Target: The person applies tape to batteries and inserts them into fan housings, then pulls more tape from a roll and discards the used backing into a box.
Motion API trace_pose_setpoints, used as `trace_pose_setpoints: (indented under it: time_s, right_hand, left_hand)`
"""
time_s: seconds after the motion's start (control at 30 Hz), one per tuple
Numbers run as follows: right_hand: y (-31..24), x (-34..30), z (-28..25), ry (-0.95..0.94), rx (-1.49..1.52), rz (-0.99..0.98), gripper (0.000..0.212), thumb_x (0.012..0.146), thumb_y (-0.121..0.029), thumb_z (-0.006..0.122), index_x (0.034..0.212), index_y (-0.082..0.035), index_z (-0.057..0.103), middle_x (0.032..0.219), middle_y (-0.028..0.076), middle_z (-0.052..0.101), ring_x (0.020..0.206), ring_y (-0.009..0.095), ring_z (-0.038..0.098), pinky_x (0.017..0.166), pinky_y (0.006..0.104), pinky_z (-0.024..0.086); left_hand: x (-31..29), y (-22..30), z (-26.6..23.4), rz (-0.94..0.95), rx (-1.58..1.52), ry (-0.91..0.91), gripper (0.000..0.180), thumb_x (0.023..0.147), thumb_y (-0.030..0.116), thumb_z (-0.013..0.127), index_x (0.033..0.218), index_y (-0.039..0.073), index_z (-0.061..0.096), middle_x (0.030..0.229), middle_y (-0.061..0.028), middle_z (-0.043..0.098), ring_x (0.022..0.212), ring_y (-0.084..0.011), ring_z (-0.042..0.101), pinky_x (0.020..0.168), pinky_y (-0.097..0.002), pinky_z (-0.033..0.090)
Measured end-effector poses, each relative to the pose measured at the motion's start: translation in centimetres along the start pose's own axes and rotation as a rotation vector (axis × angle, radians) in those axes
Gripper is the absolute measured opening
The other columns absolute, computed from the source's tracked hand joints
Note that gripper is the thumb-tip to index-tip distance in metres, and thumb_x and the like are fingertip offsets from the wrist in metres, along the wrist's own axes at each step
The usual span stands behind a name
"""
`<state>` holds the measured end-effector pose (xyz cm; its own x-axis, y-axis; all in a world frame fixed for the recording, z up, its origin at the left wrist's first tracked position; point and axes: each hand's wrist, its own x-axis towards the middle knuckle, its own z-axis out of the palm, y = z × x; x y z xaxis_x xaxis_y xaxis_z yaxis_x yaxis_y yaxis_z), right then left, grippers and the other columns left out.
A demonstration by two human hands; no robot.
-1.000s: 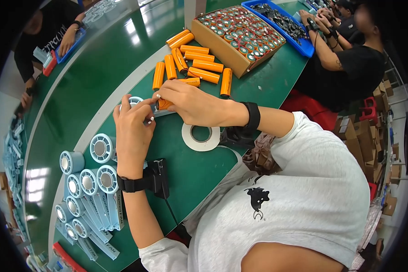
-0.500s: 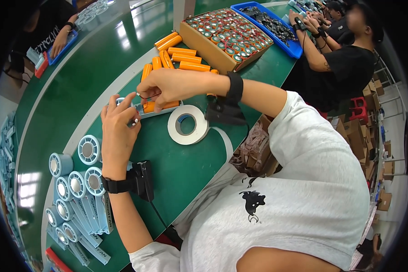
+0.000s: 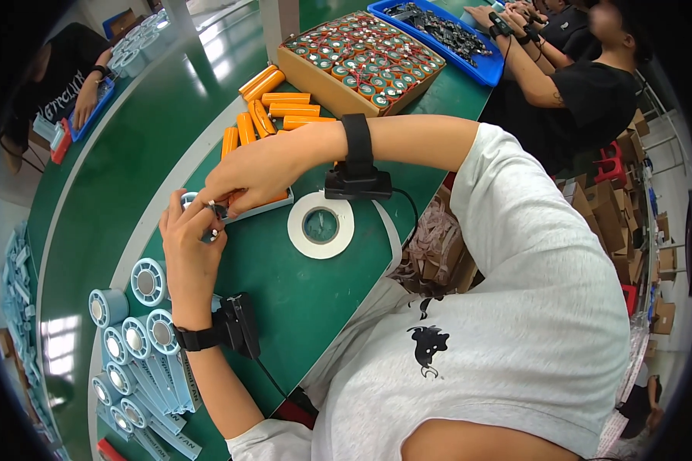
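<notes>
My left hand [image 3: 190, 250] grips the head end of a pale blue handheld fan body [image 3: 273, 205]; its round end is mostly covered by the fingers. My right hand [image 3: 265, 167] reaches over it from the right, fingers closed and pinching at a small dark wired part [image 3: 220, 210] with white tips, close to my left fingertips. What exactly the right fingers grip is partly hidden. An orange battery cell lies in the fan's open handle, mostly under my right hand. A roll of white tape [image 3: 295, 225] lies flat on the green table, right of the fan.
Loose orange battery cells [image 3: 290, 98] lie beyond my right hand, before a cardboard box [image 3: 315, 86] of wired cells. Behind is a blue tray [image 3: 496, 74] of black parts. Several pale blue fans [image 3: 136, 338] lie at left. Co-workers sit at far left and right.
My right hand has moved left and down, closer to my left fingertips, and now covers most of the battery cell in the handle. The view has shifted slightly.
</notes>
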<state>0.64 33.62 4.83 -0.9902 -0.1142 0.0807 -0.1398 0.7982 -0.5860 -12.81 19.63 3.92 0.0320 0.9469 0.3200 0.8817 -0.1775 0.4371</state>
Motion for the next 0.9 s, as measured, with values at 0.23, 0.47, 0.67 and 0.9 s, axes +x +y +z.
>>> trace_pose_setpoints:
  time_s: [0.23,0.47,0.67,0.9]
  right_hand:
    - [-1.7,-1.6,0.0,0.133,-0.177,-0.059,0.015,0.085,-0.012,0.048,0.097,-0.003,0.050,0.093,0.013,0.055,0.085,0.030,0.055,0.071,0.0390,0.043]
    - [-3.4,-3.9,-1.6,0.066,-0.063,0.201,0.012,0.081,-0.006,0.055,0.092,-0.003,0.051,0.094,0.012,0.055,0.087,0.026,0.058,0.071,0.0343,0.048]
    - [-3.8,-8.2,-2.8,1.009,0.229,0.043,0.025,0.070,0.002,0.064,0.092,-0.001,0.055,0.088,0.007,0.058,0.082,0.014,0.060,0.072,0.0251,0.050]
    - [-3.4,-7.1,-1.9,0.694,0.085,0.174,0.021,0.067,0.003,0.067,0.085,0.000,0.057,0.080,0.006,0.060,0.078,0.013,0.060,0.069,0.0249,0.049]
  left_hand:
    - [0.4,0.2,0.4,0.021,-0.007,0.036,0.019,0.059,-0.007,0.063,0.069,-0.002,0.047,0.099,-0.0058,0.058,0.104,-0.0328,0.045,0.090,-0.0401,0.036]
    - [0.2,0.2,0.4,0.022,0.040,0.031,0.019,0.058,-0.008,0.063,0.068,-0.002,0.048,0.102,-0.0050,0.059,0.105,-0.0326,0.045,0.091,-0.0404,0.036]
    - [0.4,0.4,0.3,0.058,0.067,0.022,0.017,0.058,-0.008,0.062,0.066,-0.002,0.048,0.102,-0.0044,0.060,0.104,-0.0316,0.045,0.089,-0.0392,0.037]
    - [0.9,0.5,0.7,0.086,0.063,0.004,0.018,0.057,-0.009,0.062,0.065,-0.003,0.047,0.101,-0.0053,0.060,0.099,-0.0302,0.046,0.089,-0.0372,0.037]
